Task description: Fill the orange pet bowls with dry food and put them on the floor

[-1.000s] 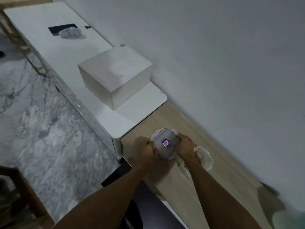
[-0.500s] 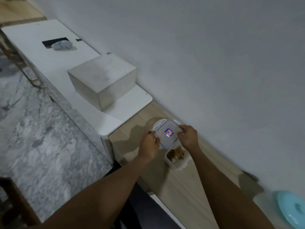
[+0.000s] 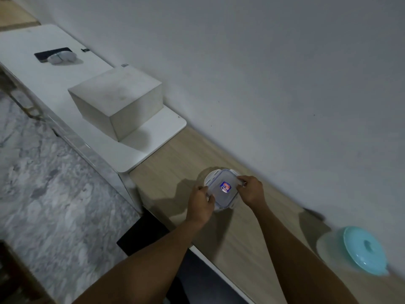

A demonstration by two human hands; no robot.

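I have both hands on the lid (image 3: 223, 189), a clear square one with a sticker at its centre. My left hand (image 3: 201, 204) pinches its near-left edge, thumb on top and the other fingers curled under. My right hand (image 3: 251, 190) pinches the far-right edge by a clip tab, fingertips (image 3: 240, 180) bent over the rim. So the lid lies between the two sets of fingers, spanning them, and each hand is equally near.

Beneath the lid I can see only white rims and clip tabs. I take this for the food box (image 3: 230, 207), but the lid hides whatever is inside, and I cannot tell whether the lid sits on it or is held just above. A round white edge (image 3: 208, 178) shows past the left fingers; I cannot say what it belongs to.

No orange bowl is in view, so filling has not begun, I judge; this step is about the lid.

The lid's sides run skewed to the counter (image 3: 175, 172) edge. The wall (image 3: 285, 84) stands close behind my right fingers, with little room there. To the left of my left fingers the wood is bare up to the white cabinet (image 3: 153, 137), and the counter's front edge is near my wrists. A teal lid (image 3: 365, 252) lies well off to the right.
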